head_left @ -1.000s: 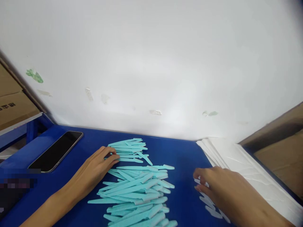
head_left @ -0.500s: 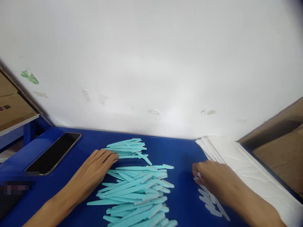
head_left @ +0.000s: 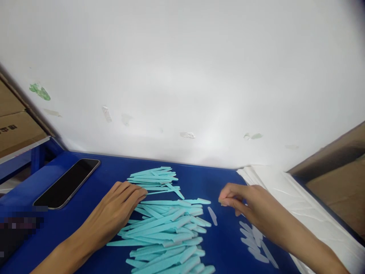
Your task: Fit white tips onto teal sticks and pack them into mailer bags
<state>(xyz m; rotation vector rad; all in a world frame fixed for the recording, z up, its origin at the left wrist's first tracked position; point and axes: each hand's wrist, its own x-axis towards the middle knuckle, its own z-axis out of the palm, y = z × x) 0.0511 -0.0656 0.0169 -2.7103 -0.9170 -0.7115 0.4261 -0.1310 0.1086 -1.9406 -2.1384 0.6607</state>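
My left hand [head_left: 122,205] is at the left edge of the turquoise eyebrow razors. Its fingertips are closed on the end of one slim eyebrow razor [head_left: 161,191], which points right between two groups. Beyond it lies a small group of razors [head_left: 152,176]; nearer me is a larger heap [head_left: 168,228]. To the right, my right hand [head_left: 239,199] is above the blue table with fingers curled into a pinch; what is between them, if anything, is hidden. A single translucent blade cover [head_left: 212,216] is between this hand and the heap. Several more covers [head_left: 253,243] lie below the right wrist.
A phone [head_left: 67,183] lies on the blue table [head_left: 111,167] at the left. White sheets or bags [head_left: 285,194] are stacked along the right edge. A white wall [head_left: 182,76] rises behind. Cardboard boxes stand at the left [head_left: 17,125] and right [head_left: 339,182].
My right hand has moved left and slightly up, away from the loose covers. A single cover now shows beside the razor heap. My left hand has shifted slightly right, a razor now at its fingertips.
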